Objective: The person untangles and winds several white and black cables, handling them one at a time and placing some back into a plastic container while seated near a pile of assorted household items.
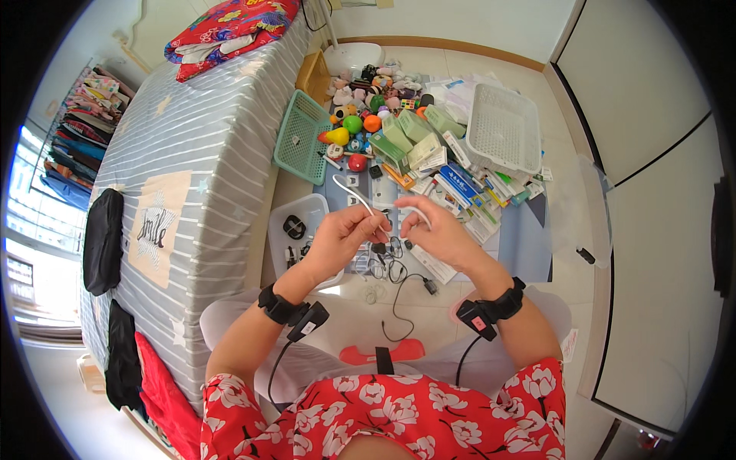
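Observation:
A white cable [356, 195] is pinched between the thumb and fingers of my left hand [348, 233], and one stretch of it sticks up past the fingertips. My right hand [440, 233] faces it with the index finger raised, and the cable curves across to it and lies against its fingers. Below both hands, several thin cables [397, 271] lie loosely coiled on the mat and floor. A black plug [430, 286] ends one dark cable. To the left of my left hand stands a translucent plastic bin [277, 230] with a coiled black cable [294, 227] inside.
Toys [352, 124], medicine-style boxes [460, 184] and green cartons [397, 135] cover the mat ahead. A green basket [287, 132] leans by the bed [230, 144]; a white basket [506, 132] rests at right. A clear lid [592, 218] is near the wardrobe [650, 276].

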Demonstrator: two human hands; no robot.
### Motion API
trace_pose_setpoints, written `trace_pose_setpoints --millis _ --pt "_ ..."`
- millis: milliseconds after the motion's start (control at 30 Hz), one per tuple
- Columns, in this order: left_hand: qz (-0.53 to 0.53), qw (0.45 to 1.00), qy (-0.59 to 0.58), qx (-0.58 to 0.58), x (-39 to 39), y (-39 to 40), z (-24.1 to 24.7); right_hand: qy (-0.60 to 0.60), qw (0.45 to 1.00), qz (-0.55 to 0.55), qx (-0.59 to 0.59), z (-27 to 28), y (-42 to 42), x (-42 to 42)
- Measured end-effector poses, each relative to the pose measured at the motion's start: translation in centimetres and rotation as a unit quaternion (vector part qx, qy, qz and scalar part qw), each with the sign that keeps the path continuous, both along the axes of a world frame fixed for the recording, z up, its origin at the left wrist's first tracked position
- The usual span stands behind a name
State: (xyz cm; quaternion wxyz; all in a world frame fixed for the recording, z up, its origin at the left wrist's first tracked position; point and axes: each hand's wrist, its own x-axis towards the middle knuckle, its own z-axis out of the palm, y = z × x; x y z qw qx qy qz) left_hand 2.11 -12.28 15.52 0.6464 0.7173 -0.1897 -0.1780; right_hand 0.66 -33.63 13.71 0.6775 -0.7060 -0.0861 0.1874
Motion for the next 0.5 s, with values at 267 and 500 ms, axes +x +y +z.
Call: trace_pose_setpoints --millis 267,500 --pt "0.022 0.997 0.000 -0.072 -1.0 -0.2 3.0 -0.134 0.986 -0.023 -0.098 1.3 1.0 -0.4" --pt "-0.005 0.997 -0.004 0.082 -1.4 -0.6 -5.2 -0.188 0.977 -0.078 -0.065 5.2 -0.3 -1.0"
